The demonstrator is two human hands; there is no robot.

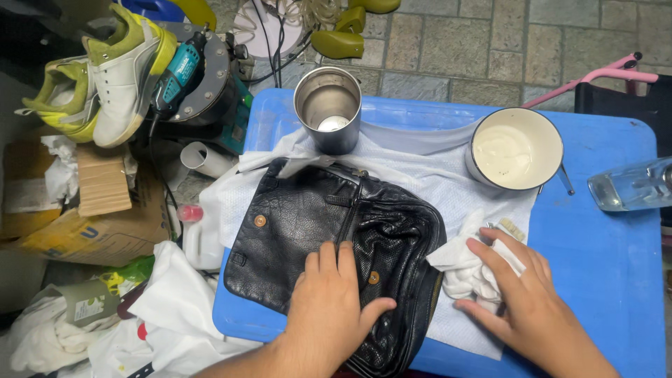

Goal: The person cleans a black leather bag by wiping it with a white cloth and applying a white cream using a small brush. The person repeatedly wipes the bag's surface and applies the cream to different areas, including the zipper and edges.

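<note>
While your left hand (329,301) lies flat, palm down and fingers spread, on the black leather bag (329,238), it grips nothing, just presses the bag onto the white mesh cloth (448,175) over the blue table (609,259). Bag sits directly under and ahead of that hand, flap side out past your fingertips, one brass snap (260,220) up and to the left of them, another snap (374,277) just beside your thumb. Your right hand (518,294) is loosely curled over a bunched white rag (469,269), fingers resting on top with the rag partly under the palm; a real pinch can't be confirmed, looks like light hold. Rag touches the bag's right edge. Beyond your left fingertips stands a steel cup (327,105); beyond your right hand, a white enamel pot of pale cream (514,148); further right of it, a clear glass bottle (630,185) lying down. Handling judgement: bag looks soft, floppy, creased, moderately light, grain gives friction so low slip; it would sag if lifted by one corner, so take it by the flap edge or the thick seam by the zip. Rag is limp, weightless, grab anywhere.
</note>
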